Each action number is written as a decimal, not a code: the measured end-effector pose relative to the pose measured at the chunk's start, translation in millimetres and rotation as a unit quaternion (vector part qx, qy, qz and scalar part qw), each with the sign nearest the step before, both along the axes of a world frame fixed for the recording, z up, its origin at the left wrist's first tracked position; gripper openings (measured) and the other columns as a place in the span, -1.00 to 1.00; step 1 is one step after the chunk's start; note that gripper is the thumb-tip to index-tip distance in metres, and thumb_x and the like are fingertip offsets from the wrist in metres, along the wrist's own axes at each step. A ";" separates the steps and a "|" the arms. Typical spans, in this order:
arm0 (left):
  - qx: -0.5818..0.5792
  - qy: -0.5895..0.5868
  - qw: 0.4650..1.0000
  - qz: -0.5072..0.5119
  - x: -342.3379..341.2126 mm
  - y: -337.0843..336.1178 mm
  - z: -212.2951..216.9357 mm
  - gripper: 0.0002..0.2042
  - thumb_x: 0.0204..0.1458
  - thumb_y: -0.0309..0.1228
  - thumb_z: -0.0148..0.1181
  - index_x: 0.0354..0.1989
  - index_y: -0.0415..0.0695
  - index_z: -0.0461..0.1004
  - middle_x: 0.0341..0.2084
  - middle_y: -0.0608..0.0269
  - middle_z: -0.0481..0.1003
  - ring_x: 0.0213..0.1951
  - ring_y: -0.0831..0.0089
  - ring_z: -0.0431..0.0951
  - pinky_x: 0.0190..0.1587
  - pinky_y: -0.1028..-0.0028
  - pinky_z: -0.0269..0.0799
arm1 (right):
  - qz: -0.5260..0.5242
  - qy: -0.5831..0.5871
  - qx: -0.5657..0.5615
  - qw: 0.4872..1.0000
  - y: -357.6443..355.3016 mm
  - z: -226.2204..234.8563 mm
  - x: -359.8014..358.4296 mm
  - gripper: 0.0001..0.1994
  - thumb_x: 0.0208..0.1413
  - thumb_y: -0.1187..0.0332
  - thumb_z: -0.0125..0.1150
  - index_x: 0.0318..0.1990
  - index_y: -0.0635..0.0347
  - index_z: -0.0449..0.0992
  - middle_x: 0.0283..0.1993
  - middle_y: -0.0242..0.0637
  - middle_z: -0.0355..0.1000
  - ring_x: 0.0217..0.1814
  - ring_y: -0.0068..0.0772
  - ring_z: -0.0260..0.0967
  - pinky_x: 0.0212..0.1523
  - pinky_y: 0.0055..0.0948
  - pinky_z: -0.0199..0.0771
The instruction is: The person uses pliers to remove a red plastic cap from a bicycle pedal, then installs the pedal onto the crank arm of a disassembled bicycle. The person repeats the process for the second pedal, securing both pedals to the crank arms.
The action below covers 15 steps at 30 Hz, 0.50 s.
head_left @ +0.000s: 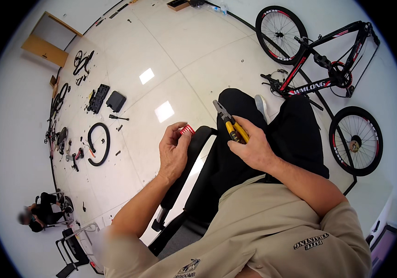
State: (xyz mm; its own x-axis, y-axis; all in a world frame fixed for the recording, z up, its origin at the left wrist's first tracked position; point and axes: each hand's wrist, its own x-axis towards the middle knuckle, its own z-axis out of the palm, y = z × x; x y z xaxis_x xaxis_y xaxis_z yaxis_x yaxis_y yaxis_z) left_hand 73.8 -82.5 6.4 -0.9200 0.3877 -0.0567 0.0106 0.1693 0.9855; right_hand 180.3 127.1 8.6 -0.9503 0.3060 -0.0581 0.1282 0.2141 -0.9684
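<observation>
Pliers (230, 121) with yellow and black handles and grey metal jaws are gripped in my right hand (254, 147), above my right thigh. Their jaws point forward and a little left; I cannot tell whether they are parted. Between the thumb and fingers of my left hand (174, 150) is a small red piece with white stripes (187, 130), partly hidden by the fingers. This hand is beside the black chair armrest (202, 137). The two hands are apart.
A black and red bicycle frame (321, 83) leans by the right wall, with a loose wheel (356, 141) nearby. A tire (106, 148), an open tool case (98, 98) and scattered parts lie on the left floor. A person (47, 208) sits at far left.
</observation>
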 end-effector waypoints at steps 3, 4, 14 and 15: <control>-0.021 0.016 1.000 -0.002 -0.9 -1.2 1.6 -0.61 0.21 -0.46 0.14 0.20 -0.28 0.35 -0.23 0.21 0.53 -0.16 0.53 0.51 -0.06 0.54 0.44 | 0.011 0.014 -0.025 1.000 -5.0 2.2 0.0 -0.39 -0.02 0.42 0.26 0.24 0.38 0.30 -0.24 -0.28 0.39 -0.23 -0.53 0.32 -0.11 -0.53 0.41; -0.030 0.025 0.999 -0.004 -1.5 -1.5 1.1 -0.59 0.22 -0.46 0.14 0.23 -0.27 0.34 -0.22 0.20 0.53 -0.14 0.52 0.51 -0.04 0.53 0.44 | 0.015 0.021 -0.039 0.999 -6.3 4.5 -0.3 -0.39 -0.02 0.42 0.26 0.24 0.38 0.30 -0.24 -0.28 0.39 -0.23 -0.53 0.32 -0.11 -0.53 0.41; -0.145 0.253 0.954 -0.069 0.1 -3.0 -8.2 -0.59 0.13 -0.48 0.28 0.16 -0.24 0.41 -0.13 0.17 0.50 -0.10 0.45 0.48 0.00 0.44 0.42 | 0.029 0.022 -0.029 0.999 -9.9 -0.9 2.1 -0.40 -0.03 0.43 0.24 0.23 0.41 0.29 -0.23 -0.19 0.42 -0.23 -0.48 0.37 -0.11 -0.49 0.43; -0.152 0.271 0.948 -0.071 0.3 -2.3 -8.8 -0.59 0.11 -0.48 0.29 0.14 -0.24 0.42 -0.15 0.17 0.51 -0.12 0.44 0.49 -0.01 0.43 0.42 | 0.035 0.019 -0.030 0.999 -10.9 0.4 2.4 -0.40 -0.03 0.44 0.24 0.23 0.41 0.29 -0.23 -0.18 0.42 -0.23 -0.47 0.38 -0.11 -0.48 0.44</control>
State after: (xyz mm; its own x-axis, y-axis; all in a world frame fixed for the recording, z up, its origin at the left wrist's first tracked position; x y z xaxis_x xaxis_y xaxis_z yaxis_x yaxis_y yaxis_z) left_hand 74.1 -84.8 -2.5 -0.7855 0.5511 0.2816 0.5460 0.4028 0.7346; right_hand 182.7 116.2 9.0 -0.9710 0.2362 -0.0374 0.0776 0.1635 -0.9835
